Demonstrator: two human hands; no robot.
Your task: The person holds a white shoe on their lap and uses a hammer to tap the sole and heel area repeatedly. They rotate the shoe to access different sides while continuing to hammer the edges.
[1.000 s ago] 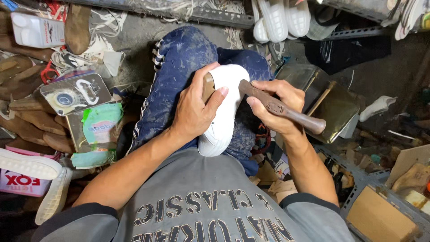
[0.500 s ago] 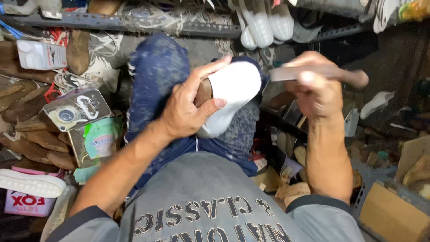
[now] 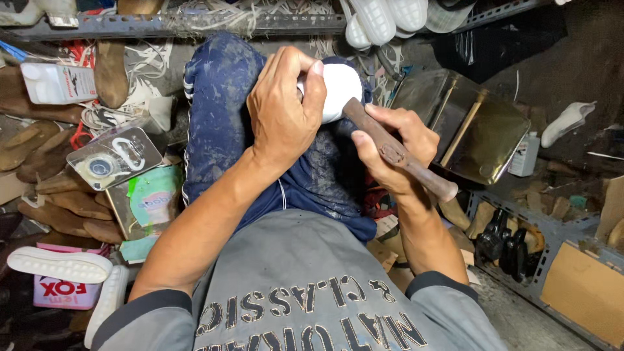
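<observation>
Currently, in the head view, my left hand is clamped over a white shoe sole that rests on my knee, fingers curled over its top edge and thumb side wrapped round the near face; only its rounded end shows past my fingers. My right hand is clenched round the wooden handle of a hammer, whose head end lies against the sole's side. I judge the sole to be moulded rubber or foam: light, smooth, slightly yielding, not fragile, and likely to skid on the cloth unless it is pinned from above as it is now. Best hold appears to be across its width near the rounded end. The hammer handle is worn, brown and roughened, giving sound purchase; the weight should sit forward at the head. My blue trousers are dusty and soft beneath the work. To my left lie brown leather cut pieces, a flat tin with a clear lid and another white sole on the floor. To my right stands an open metal can, dull and dented.
</observation>
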